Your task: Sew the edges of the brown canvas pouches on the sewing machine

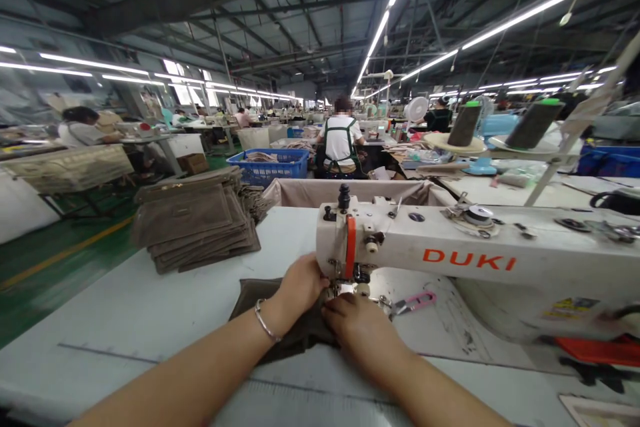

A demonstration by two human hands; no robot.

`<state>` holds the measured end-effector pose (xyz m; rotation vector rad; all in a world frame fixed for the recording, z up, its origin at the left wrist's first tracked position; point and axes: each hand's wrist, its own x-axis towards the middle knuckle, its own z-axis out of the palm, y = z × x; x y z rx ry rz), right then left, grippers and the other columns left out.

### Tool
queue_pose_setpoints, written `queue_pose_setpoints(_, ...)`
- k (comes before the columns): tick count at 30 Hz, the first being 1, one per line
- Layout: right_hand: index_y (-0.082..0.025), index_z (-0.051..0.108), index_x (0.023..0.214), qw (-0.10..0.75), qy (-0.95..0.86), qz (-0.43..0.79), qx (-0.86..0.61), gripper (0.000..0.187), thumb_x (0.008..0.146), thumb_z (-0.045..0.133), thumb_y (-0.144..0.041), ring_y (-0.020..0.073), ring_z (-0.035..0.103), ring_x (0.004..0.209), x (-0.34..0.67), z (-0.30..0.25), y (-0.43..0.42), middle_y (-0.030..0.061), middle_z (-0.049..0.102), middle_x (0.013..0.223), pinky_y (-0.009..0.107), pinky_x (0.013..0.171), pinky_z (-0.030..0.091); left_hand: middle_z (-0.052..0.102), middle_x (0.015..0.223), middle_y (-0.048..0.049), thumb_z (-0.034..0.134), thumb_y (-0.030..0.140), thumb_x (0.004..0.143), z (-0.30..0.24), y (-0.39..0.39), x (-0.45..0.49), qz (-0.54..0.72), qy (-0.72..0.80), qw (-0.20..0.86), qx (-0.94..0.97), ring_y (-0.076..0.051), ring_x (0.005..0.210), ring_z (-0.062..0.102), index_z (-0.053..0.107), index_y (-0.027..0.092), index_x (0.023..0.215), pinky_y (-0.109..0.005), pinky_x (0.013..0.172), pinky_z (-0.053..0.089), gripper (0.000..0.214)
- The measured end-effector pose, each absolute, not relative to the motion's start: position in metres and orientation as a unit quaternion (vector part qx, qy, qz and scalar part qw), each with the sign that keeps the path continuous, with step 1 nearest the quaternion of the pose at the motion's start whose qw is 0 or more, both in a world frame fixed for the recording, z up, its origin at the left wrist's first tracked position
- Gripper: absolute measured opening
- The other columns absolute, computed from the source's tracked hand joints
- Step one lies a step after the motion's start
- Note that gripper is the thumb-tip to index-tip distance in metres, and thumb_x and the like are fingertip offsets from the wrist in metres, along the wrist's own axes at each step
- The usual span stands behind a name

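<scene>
A dark brown fabric piece (253, 297) lies on the white table (150, 313) under the head of a white DUKI sewing machine (465, 260). My left hand (299, 285) rests on the fabric just left of the needle area, fingers curled down onto the cloth. My right hand (356, 323) presses the same fabric in front of the needle, fingers bent and close together. Both hands nearly touch at the presser foot. The needle itself is hidden behind my fingers.
A stack of brown fabric pieces (195, 220) sits at the table's back left. Pink-handled snips (413, 302) lie right of the needle. A blue basket (270, 165), a seated person (340, 140) and thread cones (533, 123) stand beyond. A green floor aisle (60, 253) runs on the left.
</scene>
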<state>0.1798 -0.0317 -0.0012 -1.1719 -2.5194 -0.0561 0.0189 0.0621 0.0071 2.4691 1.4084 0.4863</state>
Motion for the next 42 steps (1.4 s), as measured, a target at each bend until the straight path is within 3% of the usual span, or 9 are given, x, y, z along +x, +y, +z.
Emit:
queue_pose_setpoints(3, -0.016, 0.069, 0.116, 0.177, -0.890, -0.012, -0.419, 0.031, 0.087, 0.063, -0.005, 0.0242, 0.064, 0.100, 0.193, -0.005, -0.031, 0.0074, 0.071, 0.109, 0.035, 0.090, 0.051, 0.070, 0.103, -0.0149, 0.050, 0.018, 0.095, 0.004, 0.048, 0.023, 0.169, 0.471, 0.107, 0.859, -0.029, 0.097, 0.065, 0.070, 0.014, 0.101, -0.040, 0.088, 0.050, 0.021)
queue_pose_setpoints(6, -0.016, 0.065, 0.122, 0.185, -0.886, -0.005, -0.426, 0.035, 0.088, 0.062, -0.008, 0.0233, 0.062, 0.105, 0.197, -0.010, -0.038, 0.0073, 0.069, 0.117, 0.036, 0.094, 0.050, 0.070, 0.112, -0.0099, 0.052, 0.012, 0.094, -0.001, 0.022, 0.015, 0.160, 0.432, 0.105, 0.881, -0.025, 0.106, 0.063, 0.069, 0.017, 0.105, -0.038, 0.097, 0.049, 0.021)
queue_pose_setpoints(11, -0.016, 0.066, 0.119, 0.211, -0.877, -0.026, -0.431, 0.031, 0.089, 0.061, -0.011, 0.0236, 0.063, 0.103, 0.191, -0.017, -0.042, 0.0078, 0.069, 0.118, 0.037, 0.092, 0.052, 0.062, 0.132, -0.0119, 0.051, 0.001, 0.091, -0.008, 0.004, -0.003, 0.125, 0.339, 0.059, 0.930, -0.023, 0.125, 0.055, 0.058, 0.012, 0.129, -0.040, 0.111, 0.043, 0.040)
queue_pose_setpoints(21, -0.012, 0.068, 0.110, 0.247, -0.888, -0.084, -0.378, 0.022, 0.088, 0.065, -0.015, 0.0216, 0.064, 0.091, 0.192, -0.025, -0.045, 0.0074, 0.072, 0.106, 0.033, 0.082, 0.051, 0.066, 0.128, -0.0081, 0.051, 0.008, 0.094, 0.005, 0.005, -0.005, 0.162, 0.304, 0.099, 0.934, -0.021, 0.118, 0.061, 0.059, 0.017, 0.129, -0.040, 0.108, 0.048, 0.036)
queue_pose_setpoints(28, -0.014, 0.067, 0.108, 0.237, -0.891, -0.126, -0.366, 0.021, 0.089, 0.064, -0.019, 0.0194, 0.065, 0.090, 0.198, -0.022, -0.044, 0.0059, 0.072, 0.108, 0.031, 0.077, 0.048, 0.066, 0.129, -0.0098, 0.046, 0.004, 0.091, 0.004, -0.003, 0.002, 0.105, 0.301, 0.014, 0.948, -0.023, 0.121, 0.059, 0.063, 0.013, 0.123, -0.039, 0.109, 0.047, 0.038)
queue_pose_setpoints(33, -0.013, 0.069, 0.101, 0.247, -0.883, -0.156, -0.366, 0.017, 0.087, 0.065, -0.022, 0.0177, 0.065, 0.079, 0.194, -0.023, -0.044, 0.0053, 0.074, 0.100, 0.031, 0.064, 0.047, 0.067, 0.128, -0.0083, 0.047, 0.005, 0.088, -0.003, 0.000, -0.003, 0.123, 0.268, -0.003, 0.956, -0.023, 0.120, 0.060, 0.066, 0.015, 0.119, -0.037, 0.109, 0.046, 0.038)
queue_pose_setpoints(42, -0.010, 0.068, 0.108, 0.220, -0.889, -0.139, -0.377, 0.024, 0.087, 0.063, -0.022, 0.0204, 0.064, 0.087, 0.191, -0.021, -0.047, 0.0071, 0.073, 0.106, 0.033, 0.072, 0.051, 0.065, 0.127, -0.0093, 0.046, 0.007, 0.094, 0.008, 0.010, -0.007, 0.137, 0.262, 0.085, 0.951, -0.022, 0.119, 0.059, 0.060, 0.016, 0.125, -0.038, 0.108, 0.047, 0.036)
